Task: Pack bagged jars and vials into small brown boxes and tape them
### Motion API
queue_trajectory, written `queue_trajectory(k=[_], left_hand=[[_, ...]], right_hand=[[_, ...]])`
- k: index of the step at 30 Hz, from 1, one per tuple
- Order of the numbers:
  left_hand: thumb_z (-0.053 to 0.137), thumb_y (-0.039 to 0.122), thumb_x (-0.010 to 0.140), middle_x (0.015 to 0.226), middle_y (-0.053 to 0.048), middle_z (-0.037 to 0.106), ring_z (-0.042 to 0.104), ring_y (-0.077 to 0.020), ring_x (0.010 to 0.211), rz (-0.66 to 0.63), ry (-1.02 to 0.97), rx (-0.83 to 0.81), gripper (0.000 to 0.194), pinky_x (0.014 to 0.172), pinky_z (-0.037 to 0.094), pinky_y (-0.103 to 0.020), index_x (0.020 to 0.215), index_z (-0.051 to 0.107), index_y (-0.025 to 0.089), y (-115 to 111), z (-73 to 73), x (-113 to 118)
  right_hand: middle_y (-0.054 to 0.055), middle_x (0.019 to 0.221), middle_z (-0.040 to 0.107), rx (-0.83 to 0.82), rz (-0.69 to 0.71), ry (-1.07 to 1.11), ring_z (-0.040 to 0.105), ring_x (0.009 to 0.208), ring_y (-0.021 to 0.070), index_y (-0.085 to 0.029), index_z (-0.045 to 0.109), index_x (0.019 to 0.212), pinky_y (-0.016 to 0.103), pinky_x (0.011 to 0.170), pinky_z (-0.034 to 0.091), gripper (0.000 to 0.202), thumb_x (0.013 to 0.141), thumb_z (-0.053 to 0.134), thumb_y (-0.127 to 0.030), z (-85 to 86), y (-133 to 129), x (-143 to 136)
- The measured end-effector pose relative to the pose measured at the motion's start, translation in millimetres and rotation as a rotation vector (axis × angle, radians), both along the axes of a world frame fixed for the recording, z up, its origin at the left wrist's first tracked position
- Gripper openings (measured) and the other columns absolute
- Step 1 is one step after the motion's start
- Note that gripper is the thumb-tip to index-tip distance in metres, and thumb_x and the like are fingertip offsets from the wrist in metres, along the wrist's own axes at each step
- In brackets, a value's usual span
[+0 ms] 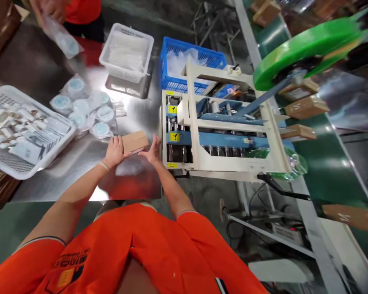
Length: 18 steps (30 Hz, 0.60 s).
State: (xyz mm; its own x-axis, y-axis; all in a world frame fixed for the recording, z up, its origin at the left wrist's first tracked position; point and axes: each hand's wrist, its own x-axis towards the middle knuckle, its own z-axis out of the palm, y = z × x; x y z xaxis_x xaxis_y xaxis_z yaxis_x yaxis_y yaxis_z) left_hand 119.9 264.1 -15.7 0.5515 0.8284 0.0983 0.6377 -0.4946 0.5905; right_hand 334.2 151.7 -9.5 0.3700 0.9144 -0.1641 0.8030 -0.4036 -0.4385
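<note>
A small brown cardboard box is on the shiny metal table in front of me. My left hand is closed on the box's left end, thumb along its near side. At the right end is my right hand, its thumb and fingers apart; the thumb reaches the box's near corner, and I cannot tell whether it touches. Just beyond the left hand lie several clear bags with round white and pale blue items.
To the left stands a white basket of small bottles and sachets. A white basket and a blue crate are behind. A carton-taping machine with green tape adjoins on the right, then a green conveyor. Across the table, a co-worker's hand holds a bag.
</note>
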Motion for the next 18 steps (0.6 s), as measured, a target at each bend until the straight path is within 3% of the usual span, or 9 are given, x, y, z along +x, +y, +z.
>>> queue_trajectory(k=[1,3,6,9,12,14,16,18], left_hand=[[0.074,0.094,0.101,0.146,-0.04,0.074,0.065,-0.0615,0.149,-0.023,-0.027,0.007,0.104,0.137,0.045,-0.077,0.147,0.074,0.002,16,0.7,26],[0.075,0.095,0.102,0.141,-0.037,0.075,0.066,-0.057,0.147,-0.075,-0.076,0.014,0.097,0.139,0.045,-0.076,0.139,0.076,0.005,51,4.4,77],[0.078,0.093,0.104,0.135,-0.033,0.078,0.068,-0.0525,0.145,-0.143,-0.11,0.013,0.09,0.142,0.044,-0.074,0.129,0.078,0.006,95,10.7,153],[0.094,0.083,0.097,0.138,-0.034,0.079,0.068,-0.0561,0.151,-0.235,-0.123,-0.003,0.083,0.145,0.04,-0.08,0.128,0.08,0.007,114,13.3,231],[0.111,0.063,0.086,0.155,-0.039,0.076,0.061,-0.0611,0.167,-0.327,-0.143,-0.032,0.086,0.152,0.03,-0.084,0.139,0.081,0.003,100,16.0,308],[0.116,0.054,0.083,0.17,-0.048,0.064,0.048,-0.0662,0.179,-0.348,-0.163,-0.054,0.099,0.155,0.022,-0.085,0.15,0.075,-0.006,76,20.3,343],[0.117,0.05,0.084,0.182,-0.053,0.049,0.033,-0.0684,0.186,-0.322,-0.188,-0.058,0.109,0.155,0.021,-0.086,0.16,0.067,-0.009,51,24.2,350],[0.114,0.046,0.089,0.192,-0.049,0.039,0.024,-0.062,0.192,-0.263,-0.212,-0.033,0.105,0.156,0.026,-0.078,0.169,0.063,-0.001,30,23.6,319]], right_hand=[[0.034,0.186,0.057,-0.039,-0.115,-0.031,0.054,0.177,0.0475,-0.012,0.062,0.182,0.053,0.141,0.055,0.092,0.103,0.099,-0.041,-7.7,-11,6],[0.032,0.176,0.067,-0.118,-0.197,-0.066,0.066,0.163,0.0473,-0.016,0.069,0.175,0.057,0.132,0.063,0.074,0.111,0.089,-0.048,-27.5,-32,10],[0.03,0.166,0.074,-0.149,-0.109,-0.089,0.075,0.148,0.0475,-0.022,0.076,0.165,0.065,0.12,0.068,0.055,0.118,0.076,-0.05,-57.5,-51,8],[0.028,0.17,0.074,-0.175,-0.047,-0.085,0.075,0.148,0.0497,-0.029,0.075,0.167,0.069,0.12,0.067,0.051,0.121,0.07,-0.05,-76.0,-56,7],[0.02,0.17,0.076,-0.183,-0.017,-0.078,0.075,0.151,0.0517,-0.04,0.071,0.175,0.076,0.12,0.066,0.055,0.123,0.06,-0.054,-83.6,-55,14],[0.017,0.169,0.078,-0.171,0.009,-0.078,0.076,0.152,0.0533,-0.045,0.07,0.177,0.079,0.121,0.065,0.057,0.123,0.054,-0.056,-85.0,-54,20],[0.017,0.17,0.078,-0.166,0.009,-0.07,0.075,0.155,0.054,-0.043,0.072,0.175,0.078,0.126,0.063,0.059,0.121,0.053,-0.055,-83.8,-55,25],[0.022,0.17,0.077,-0.155,-0.03,-0.06,0.072,0.16,0.0543,-0.033,0.074,0.173,0.077,0.131,0.06,0.062,0.118,0.054,-0.051,-79.5,-58,27]])
